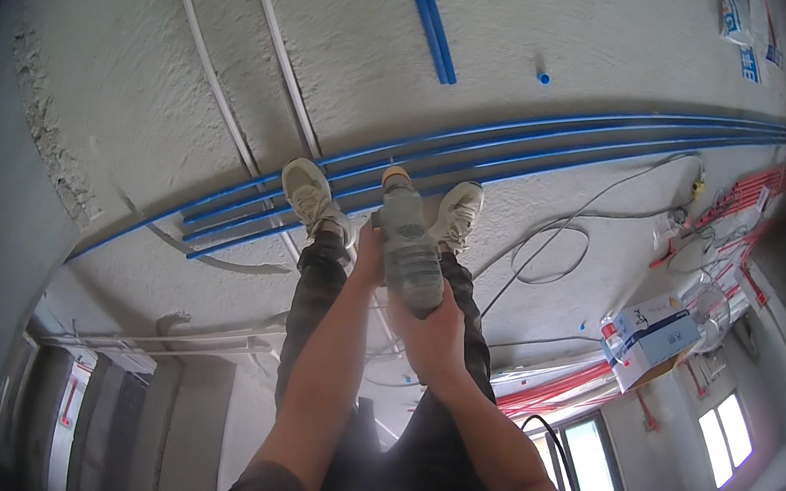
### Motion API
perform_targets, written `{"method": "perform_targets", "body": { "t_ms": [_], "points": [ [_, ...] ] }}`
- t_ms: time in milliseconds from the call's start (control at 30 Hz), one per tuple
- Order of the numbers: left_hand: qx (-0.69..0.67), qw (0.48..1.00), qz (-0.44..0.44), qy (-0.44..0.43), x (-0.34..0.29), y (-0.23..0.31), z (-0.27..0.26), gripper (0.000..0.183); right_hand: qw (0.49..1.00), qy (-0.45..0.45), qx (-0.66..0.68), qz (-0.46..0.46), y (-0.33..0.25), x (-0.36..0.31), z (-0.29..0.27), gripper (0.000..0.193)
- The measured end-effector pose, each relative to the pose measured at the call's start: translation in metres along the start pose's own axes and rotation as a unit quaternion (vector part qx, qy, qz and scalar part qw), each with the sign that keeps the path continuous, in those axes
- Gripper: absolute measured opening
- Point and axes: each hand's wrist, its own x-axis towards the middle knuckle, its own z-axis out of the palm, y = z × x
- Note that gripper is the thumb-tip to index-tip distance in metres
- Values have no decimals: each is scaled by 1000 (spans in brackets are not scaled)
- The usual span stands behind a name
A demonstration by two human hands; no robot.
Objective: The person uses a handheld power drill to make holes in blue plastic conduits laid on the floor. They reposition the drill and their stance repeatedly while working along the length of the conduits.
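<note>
Both of my hands hold a grey-green, bottle-shaped object (411, 260) with a ribbed lower body and an orange ring at its narrow far end. Its exact kind is too blurred to tell. My left hand (371, 254) is closed along its left side, partly hidden by it. My right hand (428, 329) wraps round its near end. The object is tilted, its narrow end pointing away from me between my shoes (310, 192). Behind it, several blue pipes (569, 135) run side by side across the rough grey floor, passing at my toes.
Two pale conduits (274, 23) cross the floor at the far left. More blue pipes (430, 20) lie ahead, near a short blue stub (543, 78). On the right are a loose grey cable (556, 230), a cardboard box (651, 337) and red pipes (747, 195).
</note>
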Motion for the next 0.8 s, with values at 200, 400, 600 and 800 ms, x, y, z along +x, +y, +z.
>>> {"method": "perform_targets", "body": {
  "t_ms": [200, 400, 600, 800],
  "points": [
    [60, 995, 71, 30, 18, 0, 31, 30, 999, 20, 36, 11, 5, 25, -5, 44],
    [23, 998, 40, 51, 47, -4, 41, 31, 990, 36, 139, 6, 20, 45, -14, 25],
    [97, 991, 29, 84, 51, 5, 73, 32, 986, 56, 152, 40, 11, 53, -26, 20],
    [104, 989, 2, 100, 80, -28, 38, 38, 987, 39, 144, 56, 31, 58, -39, 37]
  ]
}}
